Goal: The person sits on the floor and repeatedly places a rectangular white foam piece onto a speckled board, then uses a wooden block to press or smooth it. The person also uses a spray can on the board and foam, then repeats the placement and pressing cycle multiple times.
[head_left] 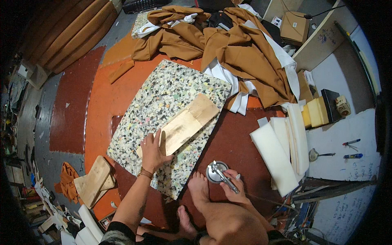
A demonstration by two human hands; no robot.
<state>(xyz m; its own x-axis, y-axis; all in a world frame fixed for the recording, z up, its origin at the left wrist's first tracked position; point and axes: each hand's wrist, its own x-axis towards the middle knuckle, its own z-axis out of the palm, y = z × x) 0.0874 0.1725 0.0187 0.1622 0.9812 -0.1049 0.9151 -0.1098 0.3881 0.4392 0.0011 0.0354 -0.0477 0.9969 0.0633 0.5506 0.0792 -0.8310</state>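
Clearly nearer the left hand point(153, 152): pressed flat and open on the near end of the wooden board point(181, 125), long axis running up-right away across the foam slab point(163, 118). Right hand point(232, 185) closed around a metal spray gun point(220, 173), well right of the board.

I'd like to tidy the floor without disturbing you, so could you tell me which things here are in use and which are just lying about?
In use:
left hand on wooden board
speckled foam slab
right hand holding metal tool
round metal tin

Lying about:
brown fabric heap
white foam strips
cardboard box
pens
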